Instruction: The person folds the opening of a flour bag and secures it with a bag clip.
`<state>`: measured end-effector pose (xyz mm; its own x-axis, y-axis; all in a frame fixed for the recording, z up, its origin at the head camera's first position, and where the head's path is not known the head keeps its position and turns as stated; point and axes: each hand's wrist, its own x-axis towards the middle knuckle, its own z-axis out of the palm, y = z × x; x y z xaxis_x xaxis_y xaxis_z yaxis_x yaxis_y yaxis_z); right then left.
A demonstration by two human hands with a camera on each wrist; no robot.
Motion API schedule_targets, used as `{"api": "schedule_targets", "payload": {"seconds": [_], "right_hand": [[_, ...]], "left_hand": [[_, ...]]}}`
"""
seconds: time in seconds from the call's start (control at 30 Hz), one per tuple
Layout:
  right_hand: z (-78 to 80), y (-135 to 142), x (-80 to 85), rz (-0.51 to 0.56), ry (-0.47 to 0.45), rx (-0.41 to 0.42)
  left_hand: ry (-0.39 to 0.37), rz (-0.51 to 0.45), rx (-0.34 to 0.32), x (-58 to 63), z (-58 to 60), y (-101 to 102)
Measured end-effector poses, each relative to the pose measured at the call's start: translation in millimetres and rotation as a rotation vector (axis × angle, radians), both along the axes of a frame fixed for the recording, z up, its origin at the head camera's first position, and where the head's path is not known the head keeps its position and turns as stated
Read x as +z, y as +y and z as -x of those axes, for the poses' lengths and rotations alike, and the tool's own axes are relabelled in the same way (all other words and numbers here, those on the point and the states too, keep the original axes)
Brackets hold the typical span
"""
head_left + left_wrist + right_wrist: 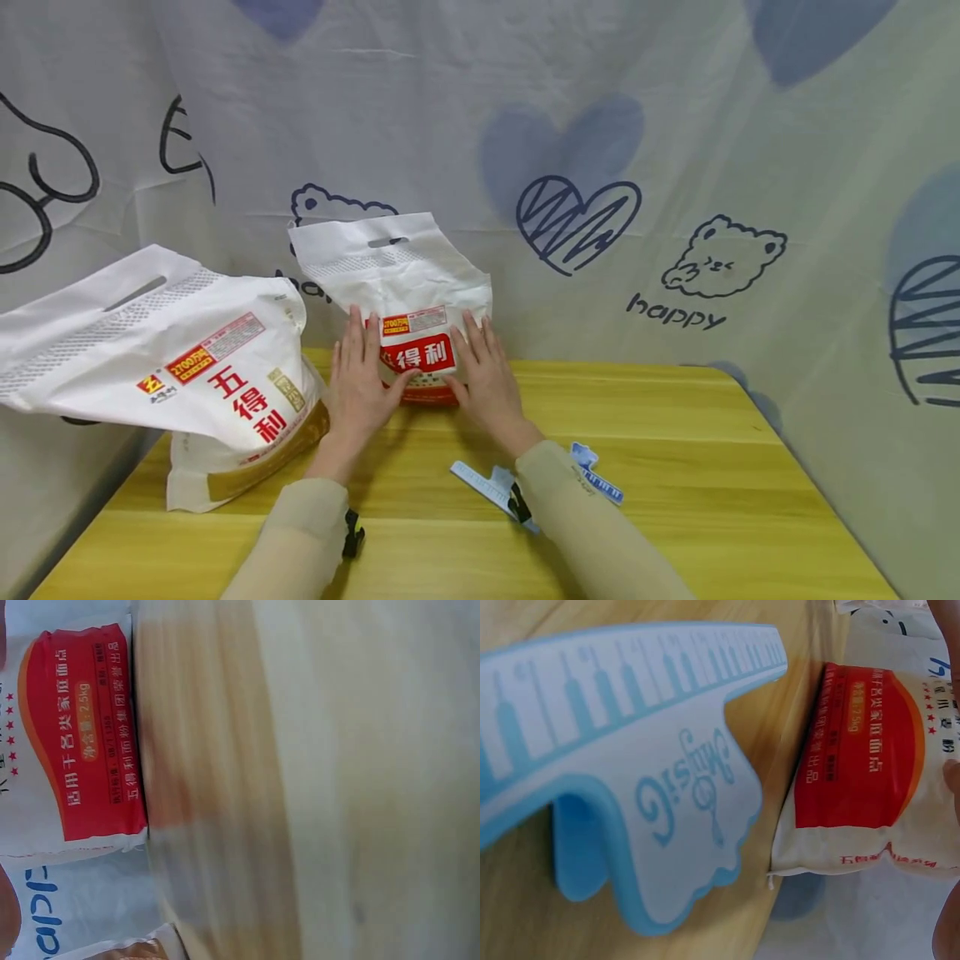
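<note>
Our left hand [362, 379] and right hand [489, 382] lie, fingers extended, against the red-labelled flour bag [416, 321] near the surface [645, 425]'s far edge. We judge it heavy yet soft, likely to sag; we'd best grip its handle slot [387, 242] and support its base [429, 395].

The wooden table [697, 450] bears a red-bottomed bag [408, 296], gold-bottomed bag [217, 358], pale-blue clip [482, 485] and darker-blue clip [600, 484].

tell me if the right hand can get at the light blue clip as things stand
Probably yes, if the right hand comes off the white bag it touches and draws back: the light blue clip lies nearer the person on the table, with nothing seen resting on it.
</note>
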<state>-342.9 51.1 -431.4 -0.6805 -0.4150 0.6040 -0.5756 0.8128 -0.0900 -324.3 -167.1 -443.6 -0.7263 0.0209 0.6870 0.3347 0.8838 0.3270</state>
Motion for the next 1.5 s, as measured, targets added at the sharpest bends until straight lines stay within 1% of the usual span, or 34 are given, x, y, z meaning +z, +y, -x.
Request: {"api": "schedule_targets", "payload": {"seconds": [0.2, 0.33, 0.43, 0.5, 0.7, 0.87, 0.93, 1.07, 1.17, 1.33, 1.5], "right_hand": [[3.5, 1.3, -3.3, -0.005, -0.035, -0.003], [4.5, 2.0, -3.2, 0.039, -0.07, 0.031], [4.9, 2.5, -3.1, 0.076, -0.07, 0.06], [4.8, 2.6, -2.4, 0.097, -0.06, 0.078], [4.4, 3.8, -0.7, 0.133, -0.042, 0.114], [7.0, 7.5, -0.8, 0.159, -0.057, 0.131], [8.5, 9.9, -0.9, 0.167, -0.069, 0.146], [10.8, 16.4, -0.5, 0.178, -0.093, 0.185], [12.0, 22.2, 0.3, 0.192, -0.11, 0.201], [13.4, 30.9, 0.6, 0.197, -0.124, 0.205], [13.5, 39.0, -0.6, 0.194, -0.115, 0.208]], "left_hand": [[0.003, -0.036, -0.074, -3.1, 2.5, 2.4], [0.033, -0.089, -0.138, -5.3, 5.4, 3.9], [0.06, -0.128, -0.192, -7.1, 8.1, 5.8], [0.065, -0.145, -0.212, -7.7, 9.2, 7.0], [0.042, -0.172, -0.222, -6.1, 8.5, 10.3], [0.016, -0.177, -0.233, -1.9, 7.2, 13.8], [0.021, -0.178, -0.237, -1.2, 6.6, 15.5], [0.055, -0.181, -0.254, -1.9, 6.1, 19.3], [0.059, -0.178, -0.259, -2.4, 6.9, 22.7], [0.023, -0.168, -0.246, -2.2, 7.6, 28.7], [-0.008, -0.146, -0.237, -0.4, 6.0, 35.9]]}}
